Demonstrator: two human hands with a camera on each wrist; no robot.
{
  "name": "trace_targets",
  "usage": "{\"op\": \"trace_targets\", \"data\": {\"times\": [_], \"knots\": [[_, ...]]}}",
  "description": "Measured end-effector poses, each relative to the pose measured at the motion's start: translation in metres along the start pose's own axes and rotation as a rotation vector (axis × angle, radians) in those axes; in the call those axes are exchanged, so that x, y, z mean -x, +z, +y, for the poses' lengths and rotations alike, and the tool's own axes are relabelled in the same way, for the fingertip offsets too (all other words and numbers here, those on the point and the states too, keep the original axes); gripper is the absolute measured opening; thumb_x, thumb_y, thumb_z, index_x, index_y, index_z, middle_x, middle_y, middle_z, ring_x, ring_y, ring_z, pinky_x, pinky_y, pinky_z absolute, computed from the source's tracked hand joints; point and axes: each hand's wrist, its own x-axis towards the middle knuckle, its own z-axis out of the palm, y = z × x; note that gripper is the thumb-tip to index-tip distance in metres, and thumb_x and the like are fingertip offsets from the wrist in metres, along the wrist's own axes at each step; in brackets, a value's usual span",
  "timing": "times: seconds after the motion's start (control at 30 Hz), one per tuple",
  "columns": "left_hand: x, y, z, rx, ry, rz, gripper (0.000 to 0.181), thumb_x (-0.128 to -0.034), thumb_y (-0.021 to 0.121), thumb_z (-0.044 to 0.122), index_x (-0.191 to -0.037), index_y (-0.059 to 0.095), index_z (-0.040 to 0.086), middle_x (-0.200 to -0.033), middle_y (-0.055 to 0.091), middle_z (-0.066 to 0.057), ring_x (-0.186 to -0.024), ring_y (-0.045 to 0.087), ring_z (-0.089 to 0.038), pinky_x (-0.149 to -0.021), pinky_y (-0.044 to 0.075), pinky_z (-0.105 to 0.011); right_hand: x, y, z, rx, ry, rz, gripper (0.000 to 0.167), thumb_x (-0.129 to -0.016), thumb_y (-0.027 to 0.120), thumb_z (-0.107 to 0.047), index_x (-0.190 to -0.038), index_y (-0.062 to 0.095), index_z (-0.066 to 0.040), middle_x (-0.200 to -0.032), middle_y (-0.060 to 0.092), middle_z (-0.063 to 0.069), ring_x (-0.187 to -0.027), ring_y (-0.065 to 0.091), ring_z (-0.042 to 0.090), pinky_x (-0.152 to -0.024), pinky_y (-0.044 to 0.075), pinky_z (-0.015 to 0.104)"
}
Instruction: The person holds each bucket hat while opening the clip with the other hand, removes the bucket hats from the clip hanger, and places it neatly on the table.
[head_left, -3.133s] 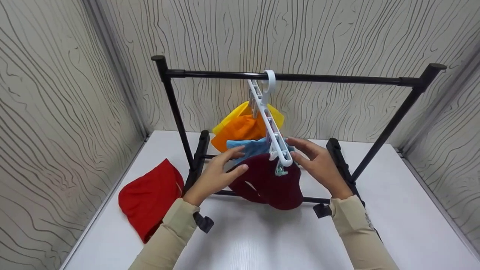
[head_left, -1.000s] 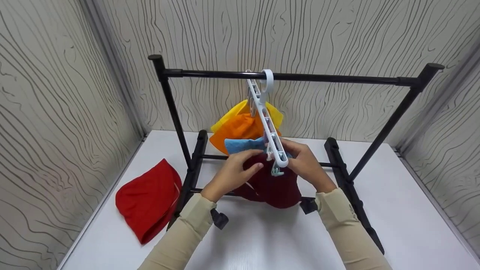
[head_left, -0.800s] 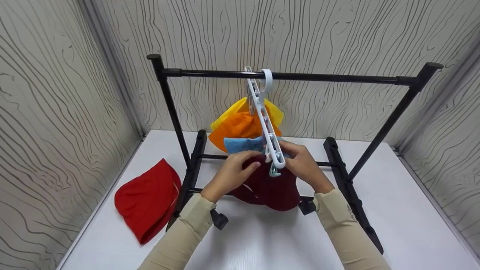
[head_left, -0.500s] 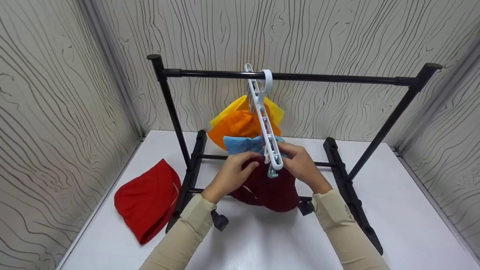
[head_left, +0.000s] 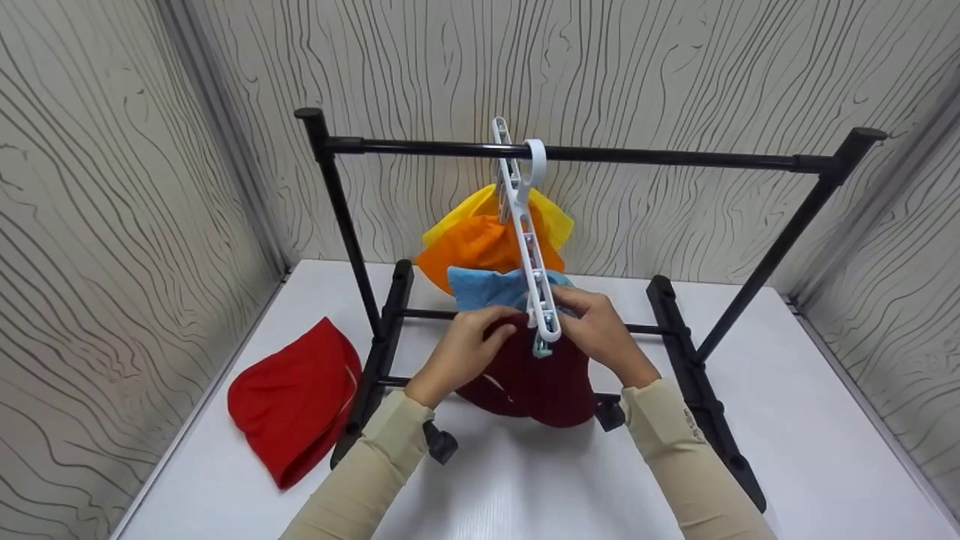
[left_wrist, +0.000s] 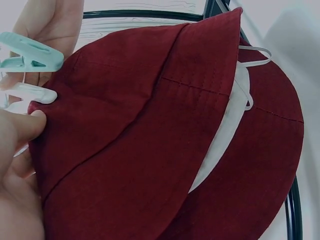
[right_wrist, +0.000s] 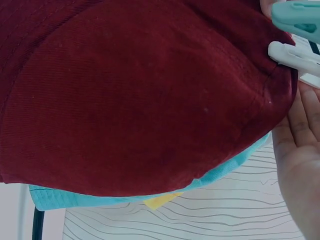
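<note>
A maroon bucket hat point(head_left: 544, 382) hangs from the near end of a white clip hanger point(head_left: 534, 251). My left hand point(head_left: 469, 345) pinches the hat's upper edge, thumb in front and fingers behind. In the left wrist view, a white clip point(left_wrist: 35, 93) bites the hat beside that thumb, with a mint clip point(left_wrist: 35, 55) just above it. My right hand point(head_left: 598, 330) is at the other side of the clips, its fingers behind the hat's edge; whether it grips anything is hidden. Behind the maroon hat hang a light blue hat point(head_left: 480, 289), an orange hat point(head_left: 472, 244) and a yellow hat point(head_left: 551, 217).
The hanger hooks over the top bar point(head_left: 660, 155) of a black rack, whose feet point(head_left: 379, 360) stand on the white table point(head_left: 510, 487). A red bucket hat point(head_left: 296, 405) lies left of the rack. Patterned panels point(head_left: 637, 67) enclose the back and sides.
Both hands have come in from beside the maroon hat to its clipped edge, the left now pinching it. The hanger's near end has swung left and slightly down; its far end has risen.
</note>
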Motion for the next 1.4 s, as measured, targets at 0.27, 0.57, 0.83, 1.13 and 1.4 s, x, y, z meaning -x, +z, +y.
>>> {"op": "trace_targets", "data": {"times": [0.27,0.57,0.83,1.13,1.4], "knots": [[-0.0001,0.0018,-0.0020,-0.001,-0.014,0.013,0.024,-0.0961,0.058,0.014,-0.118,0.066,0.008,-0.114,0.069,-0.003,-0.102,0.064,-0.013,-0.093,0.051,-0.024,-0.0018,0.0002,-0.0008,0.004,0.016,-0.007,0.037,-0.093,0.063,-0.015,-0.128,0.061,-0.008,-0.127,0.064,0.008,-0.117,0.058,0.020,-0.104,0.044,0.038],[0.0002,0.0047,-0.0040,0.005,0.000,0.033,0.023,-0.0960,0.058,0.013,-0.117,0.066,0.007,-0.113,0.069,-0.005,-0.101,0.064,-0.014,-0.092,0.052,-0.026,-0.0035,0.0005,-0.0011,0.004,0.009,-0.004,0.036,-0.092,0.064,-0.014,-0.128,0.062,-0.007,-0.121,0.067,0.009,-0.111,0.060,0.016,-0.099,0.047,0.029],[0.0006,0.0055,-0.0044,0.021,0.005,0.050,0.022,-0.0964,0.057,0.012,-0.115,0.067,0.006,-0.112,0.070,-0.005,-0.100,0.064,-0.014,-0.091,0.052,-0.026,-0.0040,0.0013,-0.0029,0.001,0.010,-0.008,0.037,-0.093,0.063,-0.013,-0.128,0.061,-0.006,-0.121,0.067,0.010,-0.112,0.059,0.018,-0.102,0.046,0.035],[0.0005,0.0076,-0.0055,0.011,0.014,0.078,0.022,-0.0966,0.056,0.010,-0.115,0.067,0.006,-0.111,0.070,-0.005,-0.100,0.065,-0.014,-0.091,0.052,-0.027,-0.0055,0.0022,-0.0023,-0.025,0.030,-0.015,0.035,-0.093,0.062,-0.013,-0.127,0.062,-0.006,-0.123,0.066,0.009,-0.115,0.058,0.020,-0.104,0.044,0.040],[0.0005,0.0079,-0.0046,0.003,-0.006,0.079,0.021,-0.0965,0.056,0.010,-0.114,0.067,0.006,-0.109,0.070,-0.005,-0.097,0.064,-0.014,-0.090,0.052,-0.027,-0.0060,0.0025,-0.0026,-0.018,0.053,-0.002,0.032,-0.094,0.062,-0.016,-0.124,0.065,-0.007,-0.106,0.072,0.011,-0.100,0.062,0.010,-0.092,0.048,0.019]]}}
